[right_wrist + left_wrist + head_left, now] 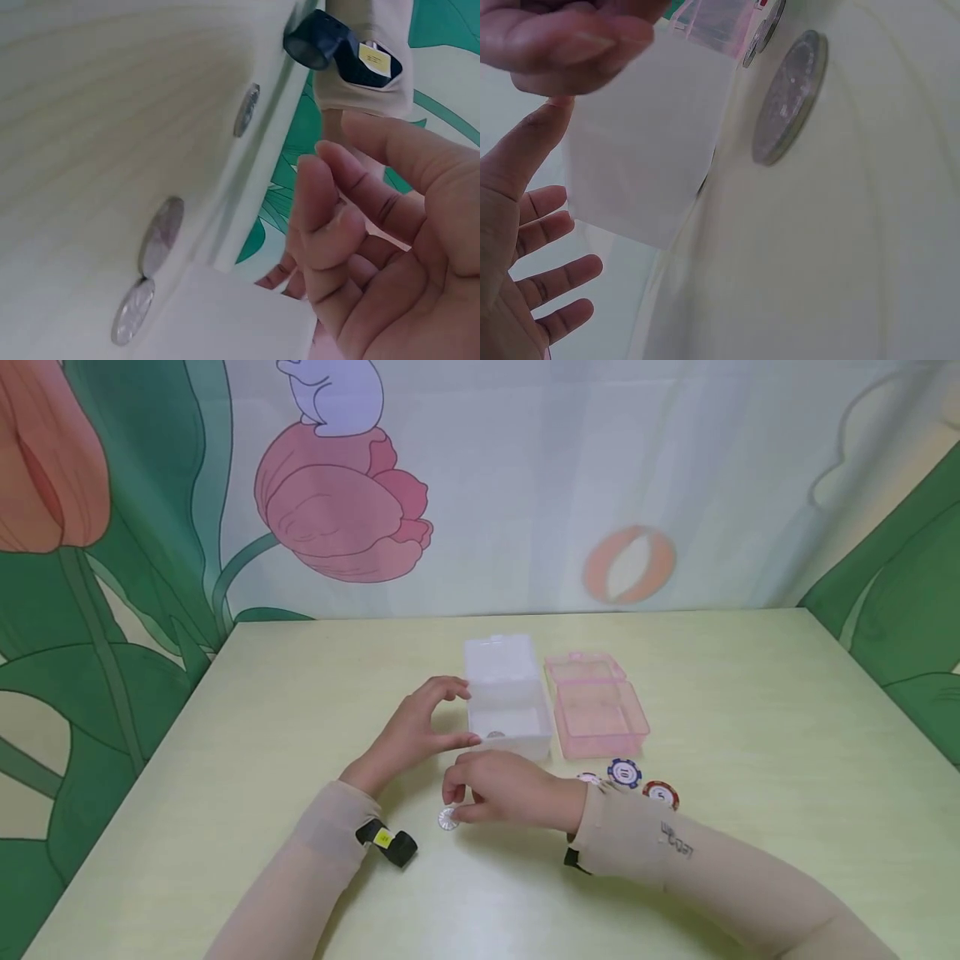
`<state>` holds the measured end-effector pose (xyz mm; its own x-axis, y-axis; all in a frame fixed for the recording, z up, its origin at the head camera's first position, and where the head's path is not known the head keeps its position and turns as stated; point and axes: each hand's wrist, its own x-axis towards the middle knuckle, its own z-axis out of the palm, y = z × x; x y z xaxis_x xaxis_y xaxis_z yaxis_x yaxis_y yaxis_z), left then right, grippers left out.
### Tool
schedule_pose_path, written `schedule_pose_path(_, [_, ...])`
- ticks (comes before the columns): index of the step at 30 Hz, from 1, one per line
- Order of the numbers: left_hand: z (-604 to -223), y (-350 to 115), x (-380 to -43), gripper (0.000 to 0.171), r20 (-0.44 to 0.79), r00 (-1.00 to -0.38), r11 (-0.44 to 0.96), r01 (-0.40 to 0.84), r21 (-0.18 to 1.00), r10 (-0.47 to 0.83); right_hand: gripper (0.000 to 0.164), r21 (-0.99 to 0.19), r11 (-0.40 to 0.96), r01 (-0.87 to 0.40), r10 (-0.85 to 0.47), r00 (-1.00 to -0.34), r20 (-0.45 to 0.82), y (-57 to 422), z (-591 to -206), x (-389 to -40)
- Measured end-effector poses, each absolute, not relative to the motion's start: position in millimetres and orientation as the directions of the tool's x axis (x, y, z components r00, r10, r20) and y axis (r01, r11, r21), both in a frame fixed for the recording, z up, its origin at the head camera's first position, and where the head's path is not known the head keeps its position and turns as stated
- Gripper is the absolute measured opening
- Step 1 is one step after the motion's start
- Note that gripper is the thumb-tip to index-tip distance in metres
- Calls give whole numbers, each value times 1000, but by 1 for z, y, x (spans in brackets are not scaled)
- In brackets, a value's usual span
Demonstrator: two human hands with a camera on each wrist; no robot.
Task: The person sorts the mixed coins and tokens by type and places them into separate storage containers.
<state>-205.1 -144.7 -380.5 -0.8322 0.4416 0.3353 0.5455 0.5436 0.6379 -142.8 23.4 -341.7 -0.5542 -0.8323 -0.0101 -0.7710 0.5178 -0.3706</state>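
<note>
A white lidded plastic box [509,746] stands with its lid raised, and a silver coin [496,735] shows inside near its front wall. My left hand [408,727] is at the box's left side, thumb touching the front corner and fingers spread along the edge. The right hand [506,789] hovers in front of the box, fingers loosely bent, with nothing visible between them in the right wrist view. Below its fingertips a silver coin [448,818] lies on the table. Two more coins, one of them this coin [161,236], lie near the box in the right wrist view.
A pink transparent box [602,747] with its lid raised stands right of the white one. In front of it lie poker chips: a blue one [625,772], a red one [661,795] and a partly hidden one [588,777]. A printed curtain [510,527] hangs behind the table.
</note>
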Motion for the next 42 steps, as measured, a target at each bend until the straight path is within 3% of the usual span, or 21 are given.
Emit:
schedule_pose_path(16, [-380,-144,-203,51,325,-834,539,540,647,446,16,-292,628,-722,-774,-619,-133,9,-359,-148])
schedule_pose_path(30, [-379,-144,-205,52,315,-838,548,534,644,446,16,-209,649,-731,-760,-632,-149,2,-362,-148])
schedule_pose_path(42, [-382,-146,-204,53,336,-828,529,549,647,448,13,-223,680,-699,-733,-658,-172,-2,-362,-147])
